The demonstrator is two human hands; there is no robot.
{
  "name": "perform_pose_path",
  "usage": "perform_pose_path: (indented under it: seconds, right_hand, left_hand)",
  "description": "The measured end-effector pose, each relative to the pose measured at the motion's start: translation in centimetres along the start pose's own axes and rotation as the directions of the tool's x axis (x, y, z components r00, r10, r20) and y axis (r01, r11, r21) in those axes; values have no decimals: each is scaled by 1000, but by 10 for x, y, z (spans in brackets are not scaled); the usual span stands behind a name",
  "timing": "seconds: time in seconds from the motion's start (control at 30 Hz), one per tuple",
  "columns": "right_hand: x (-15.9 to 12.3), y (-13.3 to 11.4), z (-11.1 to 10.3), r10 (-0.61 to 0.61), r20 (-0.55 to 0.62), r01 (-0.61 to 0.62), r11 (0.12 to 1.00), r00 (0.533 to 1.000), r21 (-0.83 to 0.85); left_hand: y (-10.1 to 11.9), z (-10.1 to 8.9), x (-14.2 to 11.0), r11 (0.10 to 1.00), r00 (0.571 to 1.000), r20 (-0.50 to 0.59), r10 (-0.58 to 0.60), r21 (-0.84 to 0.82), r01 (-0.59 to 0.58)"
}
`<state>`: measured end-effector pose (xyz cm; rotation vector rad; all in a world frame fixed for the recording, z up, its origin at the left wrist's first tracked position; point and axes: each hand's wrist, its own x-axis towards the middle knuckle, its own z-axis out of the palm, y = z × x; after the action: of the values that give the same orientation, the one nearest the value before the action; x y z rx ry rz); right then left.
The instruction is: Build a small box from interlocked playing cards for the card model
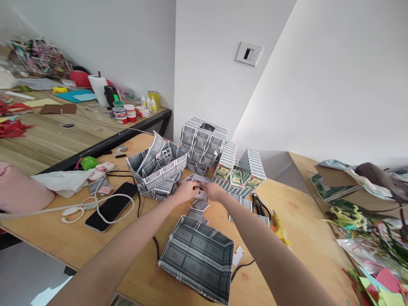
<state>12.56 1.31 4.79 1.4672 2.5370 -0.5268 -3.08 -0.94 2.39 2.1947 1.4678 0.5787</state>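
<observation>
My left hand point(187, 191) and my right hand point(213, 191) meet over the middle of the table, with fingers closed and fingertips nearly touching. They grip face-up playing cards point(201, 196); exactly how the fingertips hold them is too small to make out. Several face-down cards point(200, 205) lie just below the hands. Nearest me sits a shallow open tray made of cards point(199, 257). Left of the hands stand card-built boxes point(153, 170), with loose cards inside. Behind the hands rises a larger card-built box point(204, 142) with an opening on top.
Stacked card packs point(244, 170) stand behind my right hand. Black-handled scissors point(259, 204) and a yellow glue gun point(280, 227) lie to the right. A phone point(111, 208) with a white cable rests on the left. A black cord point(155, 242) runs beside the tray.
</observation>
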Motion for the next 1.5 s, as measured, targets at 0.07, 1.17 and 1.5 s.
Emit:
perform_pose_path:
  seconds: [0.07, 1.17, 1.5]
  right_hand:
    - [1, 1, 3, 11, -25, -10, 999, 1000, 42]
    - [-64, 4, 44, 480, -245, 164, 204, 843, 965]
    - [-61, -3, 52, 402, -139, 137, 34, 905, 990]
  left_hand:
    - [-1, 1, 1, 999, 1000, 0, 5, 42, -5]
    - [54, -29, 10, 704, 822, 188, 538, 436, -561]
    - [34, -17, 0, 791, 878, 170, 448, 383, -478]
